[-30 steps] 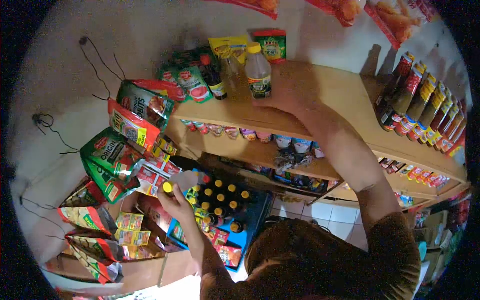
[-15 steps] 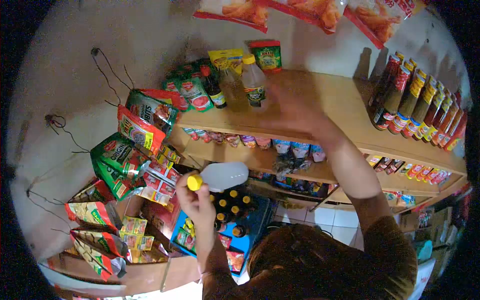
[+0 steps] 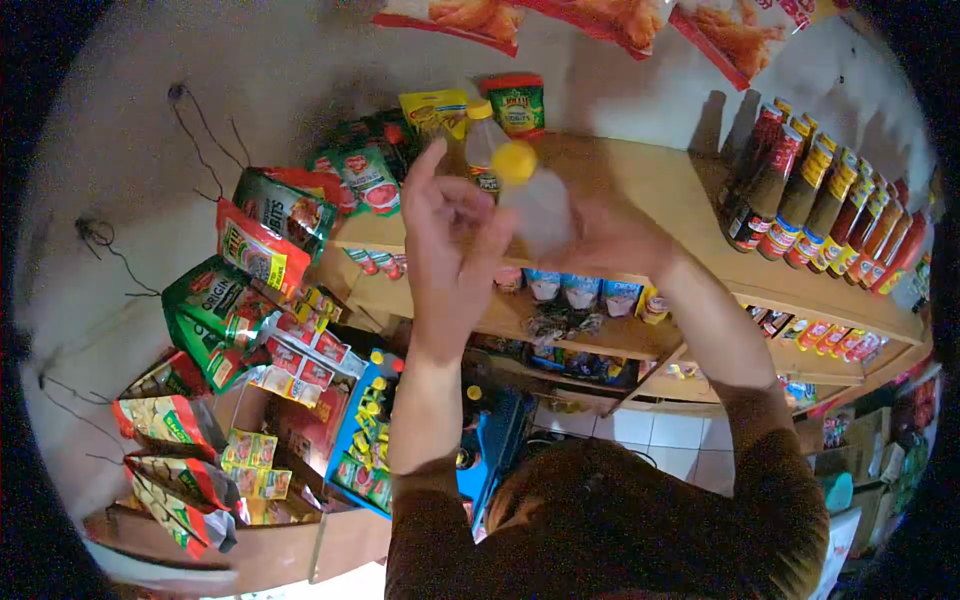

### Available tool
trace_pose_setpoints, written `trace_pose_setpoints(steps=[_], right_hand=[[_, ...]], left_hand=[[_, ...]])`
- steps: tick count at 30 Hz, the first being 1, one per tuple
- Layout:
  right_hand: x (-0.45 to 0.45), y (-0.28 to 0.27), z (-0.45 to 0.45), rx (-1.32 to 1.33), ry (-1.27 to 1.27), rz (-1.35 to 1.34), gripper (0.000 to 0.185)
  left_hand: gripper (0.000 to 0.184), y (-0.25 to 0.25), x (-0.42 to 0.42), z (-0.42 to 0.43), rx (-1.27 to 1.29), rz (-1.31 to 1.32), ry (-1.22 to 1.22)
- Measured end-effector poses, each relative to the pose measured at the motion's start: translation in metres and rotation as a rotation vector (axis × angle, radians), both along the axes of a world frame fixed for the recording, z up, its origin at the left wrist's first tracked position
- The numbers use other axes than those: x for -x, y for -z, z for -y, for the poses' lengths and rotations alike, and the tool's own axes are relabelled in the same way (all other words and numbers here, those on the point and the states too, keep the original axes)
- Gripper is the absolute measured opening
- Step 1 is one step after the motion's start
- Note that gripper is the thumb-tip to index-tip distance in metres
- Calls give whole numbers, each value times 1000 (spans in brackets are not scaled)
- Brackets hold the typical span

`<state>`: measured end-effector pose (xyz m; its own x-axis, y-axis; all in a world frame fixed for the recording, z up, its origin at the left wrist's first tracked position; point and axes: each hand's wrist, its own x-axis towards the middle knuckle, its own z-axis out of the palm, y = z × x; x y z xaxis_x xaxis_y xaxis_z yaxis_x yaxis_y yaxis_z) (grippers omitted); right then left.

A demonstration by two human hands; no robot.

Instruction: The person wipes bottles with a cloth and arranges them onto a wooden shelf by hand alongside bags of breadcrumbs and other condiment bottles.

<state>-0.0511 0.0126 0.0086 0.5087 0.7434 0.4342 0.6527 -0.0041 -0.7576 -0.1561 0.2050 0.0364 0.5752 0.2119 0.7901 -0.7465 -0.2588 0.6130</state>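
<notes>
Above the front edge of the top shelf, my right hand (image 3: 615, 238) is closed round the lower part of a vinegar bottle (image 3: 543, 208) with a yellow cap and a pale, cloudy body. The bottle is upright with a slight tilt and blurred. My left hand (image 3: 450, 225) is raised just left of it, fingers spread and holding nothing; whether its thumb touches the bottle I cannot tell. Behind my hands a second yellow-capped bottle (image 3: 482, 140) stands on the shelf, its lower part partly covered by my left hand.
Pouches (image 3: 365, 180) and a green-red pack (image 3: 515, 105) stand at the shelf's back left. Several sauce bottles (image 3: 815, 195) line the right side. Hanging packs (image 3: 215, 320) crowd the left wall. Below is a blue crate (image 3: 345, 470) with packets and dark bottles.
The vinegar bottle has gone from my left hand, low at the left, up to my right hand at the shelf. My left hand has risen and opened. The view has shifted slightly.
</notes>
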Motion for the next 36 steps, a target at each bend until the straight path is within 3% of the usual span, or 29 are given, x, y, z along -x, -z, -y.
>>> trace_pose_setpoints(steps=[1, 3, 6, 8, 10, 14, 16, 20, 23, 26, 29, 31, 35, 36], right_hand=[[-12, -3, 2, -38, 39, 36, 70], [-42, 2, 8, -18, 116, -12, 67], [-67, 2, 8, 49, 163, -234, 68], [-60, -11, 1, -49, 109, -370, 71], [-83, -7, -2, 39, 154, -223, 78], [-114, 0, -5, 77, 162, -287, 108], [-121, 4, -5, 66, 122, -219, 108], [-136, 10, 0, 152, 161, -81, 105], [-129, 3, -2, 183, 278, -89, 101], [-135, 9, -3, 72, 192, 30, 96], [-117, -3, -2, -61, 171, -53, 91], [-133, 10, -3, -104, 196, 73, 87], [-124, 1, -10, -76, 208, 37, 76], [-126, -1, -13, 46, 234, 46, 75]], left_hand=[[66, -3, -8, -1, 65, 12, 41], [65, 25, -42, -17, 28, -77, -99], [64, 47, -61, -23, -1, -189, -238], [64, 54, -67, -20, -32, -266, -330], [65, 64, -87, -20, -59, -145, -397], [73, 69, -101, -15, -75, -115, -407], [76, 65, -103, -11, -81, -126, -422], [78, 77, -110, -8, -138, -120, -517], [79, 77, -110, -7, -277, -104, -742], [83, 68, -106, 0, -266, -132, -707], [88, 72, -106, 6, -256, -156, -704], [87, 70, -107, 6, -237, -167, -689], [82, 74, -110, 5, -220, -210, -678], [80, 74, -110, 5, -236, -232, -689]])
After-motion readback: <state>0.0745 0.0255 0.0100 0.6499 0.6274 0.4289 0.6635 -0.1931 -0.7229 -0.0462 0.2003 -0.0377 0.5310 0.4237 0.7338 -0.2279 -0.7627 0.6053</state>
